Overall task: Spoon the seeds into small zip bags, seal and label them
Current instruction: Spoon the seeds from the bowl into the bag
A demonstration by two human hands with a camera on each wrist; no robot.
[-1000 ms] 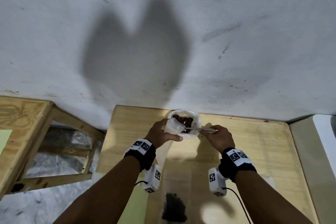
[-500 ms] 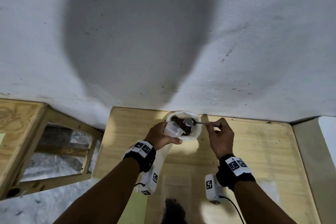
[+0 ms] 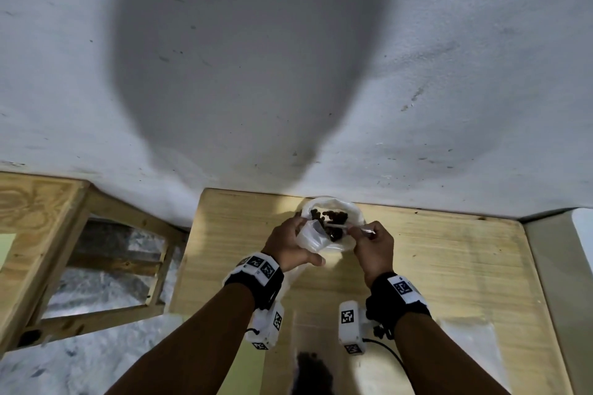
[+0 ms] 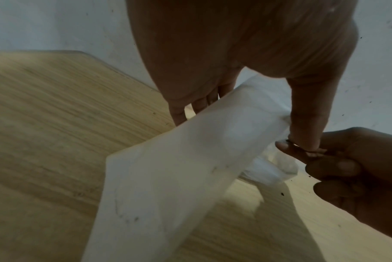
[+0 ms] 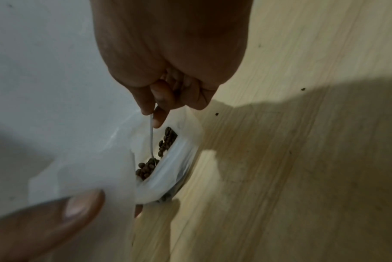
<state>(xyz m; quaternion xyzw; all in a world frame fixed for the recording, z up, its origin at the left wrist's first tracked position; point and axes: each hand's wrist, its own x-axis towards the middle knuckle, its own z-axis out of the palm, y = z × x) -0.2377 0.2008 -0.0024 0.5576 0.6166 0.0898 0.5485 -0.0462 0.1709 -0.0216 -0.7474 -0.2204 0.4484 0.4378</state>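
Wooden table (image 3: 449,253): left hand (image 3: 288,247) grips zip bag (image 4: 168,177); right hand (image 3: 373,245) pinches spoon (image 5: 151,138) (among seeds (image 3: 332,218)).

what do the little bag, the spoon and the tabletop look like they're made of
Small translucent zip bag: thin soft plastic, milky; it creases and sags. Thin silvery spoon: probably metal; its slim handle glints, though plastic is possible. Pale tabletop: wood or wood-look board, matte, with visible grain lines.

My left hand (image 3: 290,245) hides the small bag's (image 3: 309,234) lower part; the filled bag (image 3: 313,370) is cut off below.
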